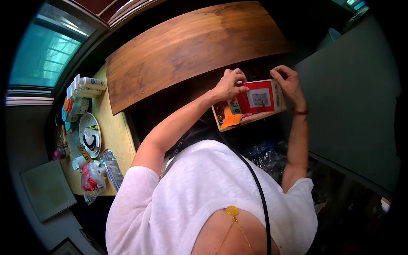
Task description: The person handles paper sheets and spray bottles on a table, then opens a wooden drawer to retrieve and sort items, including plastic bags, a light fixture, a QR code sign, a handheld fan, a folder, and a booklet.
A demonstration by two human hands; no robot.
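Observation:
A red printed card (245,102) with a QR code on a pale square stands tilted over an open wooden drawer (254,120). My left hand (231,86) is closed on its upper left edge, with the thumb lying over the front. At the card's upper right corner, my right hand (290,84) has its thumb and fingertips pinched together; the hold there is partly hidden. An orange piece of paper (230,117) shows at the drawer's left end, beside small items too dark to name. The card covers most of what the drawer holds.
Above the drawer is a brown wooden tabletop (195,46). On the left, a pale table (111,136) bears white bottles (91,83), a round plate (97,146) with tools and a plastic bag (93,180). A dark panel (348,97) stands at the right. A black cable (257,182) crosses my shirt.

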